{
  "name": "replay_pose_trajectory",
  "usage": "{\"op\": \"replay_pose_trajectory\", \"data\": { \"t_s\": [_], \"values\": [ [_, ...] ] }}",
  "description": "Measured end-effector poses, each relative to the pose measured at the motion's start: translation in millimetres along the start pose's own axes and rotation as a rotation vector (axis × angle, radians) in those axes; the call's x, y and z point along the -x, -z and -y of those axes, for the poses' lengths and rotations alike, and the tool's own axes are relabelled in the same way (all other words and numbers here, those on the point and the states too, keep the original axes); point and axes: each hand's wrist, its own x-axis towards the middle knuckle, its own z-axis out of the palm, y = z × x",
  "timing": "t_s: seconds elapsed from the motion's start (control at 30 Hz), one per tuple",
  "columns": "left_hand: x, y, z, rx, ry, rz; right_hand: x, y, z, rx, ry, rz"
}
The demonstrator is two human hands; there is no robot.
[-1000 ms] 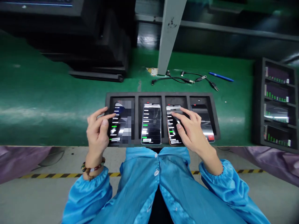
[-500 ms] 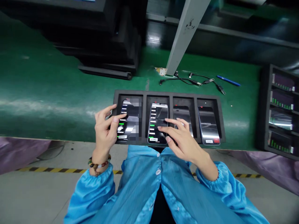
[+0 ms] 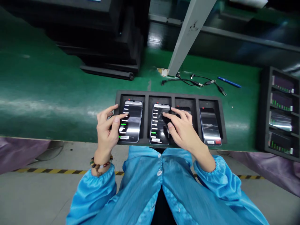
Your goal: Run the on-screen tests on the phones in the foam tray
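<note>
A black foam tray [image 3: 146, 125] with compartments lies along the front edge of the green bench, smartphones in it. My left hand [image 3: 108, 126] is at the leftmost smartphone [image 3: 132, 122], its index finger stretched over the lit list on the screen. Over the second smartphone [image 3: 160, 125], also showing a list with a green line, my right hand [image 3: 181, 126] points with its index finger at the upper part of the screen. That hand partly covers a third smartphone [image 3: 185, 109]. The rightmost smartphone [image 3: 211, 126] has a dark screen with a red patch at its lower corner. Neither hand grips anything.
Black trays [image 3: 110, 47] are stacked at the back left. Short black cables [image 3: 187, 81] and a blue pen [image 3: 229, 82] lie behind the tray, near a grey metal post [image 3: 187, 40]. Another black tray [image 3: 264, 125] holding several phones stands at the right.
My right hand has moved up the second smartphone's screen, and the list there has shifted downward. The left hand keeps its place over the leftmost smartphone.
</note>
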Motion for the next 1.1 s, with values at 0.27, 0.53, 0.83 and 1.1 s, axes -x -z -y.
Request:
{"op": "replay_pose_trajectory", "data": {
  "t_s": [0.27,0.53,0.83,1.1],
  "values": [
    [-1,-0.4,2,-0.042,0.037,0.000,22,16,-13,0.002,-0.029,-0.126],
    [0,1.9,-3,-0.077,0.001,-0.007,40,32,-25,-0.006,-0.100,-0.221],
    [-20,-1.6,9,-0.112,-0.002,0.121,57,68,-70,0.019,-0.229,-0.426],
    [-19,-3.1,11,-0.113,0.001,0.089,-61,98,-135,0.227,-0.044,-0.195]
  ]
}}
